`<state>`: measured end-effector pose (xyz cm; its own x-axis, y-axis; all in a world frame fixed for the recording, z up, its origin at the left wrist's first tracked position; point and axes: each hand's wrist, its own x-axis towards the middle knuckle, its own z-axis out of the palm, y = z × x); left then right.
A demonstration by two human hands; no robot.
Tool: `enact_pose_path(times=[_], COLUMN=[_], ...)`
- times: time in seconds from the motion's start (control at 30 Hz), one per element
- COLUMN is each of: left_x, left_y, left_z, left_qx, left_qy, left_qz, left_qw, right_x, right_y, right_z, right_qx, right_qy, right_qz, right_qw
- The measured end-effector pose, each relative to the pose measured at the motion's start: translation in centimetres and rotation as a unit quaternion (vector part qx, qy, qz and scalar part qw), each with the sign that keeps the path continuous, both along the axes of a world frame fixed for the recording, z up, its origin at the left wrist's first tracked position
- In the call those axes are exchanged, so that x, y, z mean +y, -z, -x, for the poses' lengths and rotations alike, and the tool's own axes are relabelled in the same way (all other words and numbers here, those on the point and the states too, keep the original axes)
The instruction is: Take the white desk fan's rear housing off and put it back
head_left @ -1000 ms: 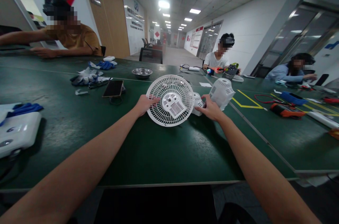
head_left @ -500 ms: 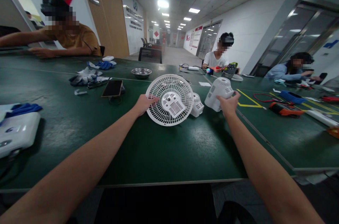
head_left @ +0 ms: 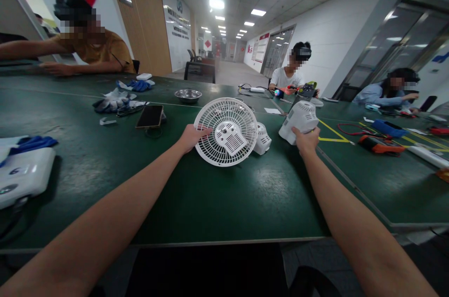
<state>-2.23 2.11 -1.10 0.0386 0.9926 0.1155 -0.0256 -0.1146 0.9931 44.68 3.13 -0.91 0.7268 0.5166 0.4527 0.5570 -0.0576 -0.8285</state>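
Note:
My left hand (head_left: 191, 138) grips the left rim of a round white fan grille (head_left: 242, 117), thumb on the near face. The grille is tilted towards me, with a slotted plate at its centre. Just behind its right edge is a white vented housing (head_left: 263, 139), partly hidden by the grille. Farther right, my right hand (head_left: 307, 140) is closed on another white plastic housing (head_left: 298, 121) with vent slots at its top. This housing is held tilted, apart from the grille.
A steel bowl (head_left: 188, 96) stands beyond the grille. To the left lie a phone (head_left: 150, 116), gloves (head_left: 115, 101) and a white device (head_left: 26, 175). On the right are an orange meter (head_left: 380, 144) and yellow tape lines (head_left: 333, 139). Several people sit around the table.
My right hand has moved a little to the right with the white housing, which has tilted further over. The left hand and the grille have hardly moved.

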Motion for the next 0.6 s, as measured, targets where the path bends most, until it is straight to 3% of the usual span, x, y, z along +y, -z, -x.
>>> enact_pose_path(times=[0.37, 0.6], left_x=[0.37, 0.62], left_y=[0.32, 0.58], left_z=[-0.03, 0.05], left_qx=[-0.010, -0.017], left_qy=[-0.006, -0.005], left_qz=[0.002, 0.003], left_qw=[1.000, 1.000], right_x=[-0.05, 0.01], right_y=[0.08, 0.49], right_z=[-0.26, -0.87], right_qx=[-0.023, -0.017], right_qy=[-0.023, -0.080], right_qz=[0.031, 0.015], right_qw=[0.999, 0.997])
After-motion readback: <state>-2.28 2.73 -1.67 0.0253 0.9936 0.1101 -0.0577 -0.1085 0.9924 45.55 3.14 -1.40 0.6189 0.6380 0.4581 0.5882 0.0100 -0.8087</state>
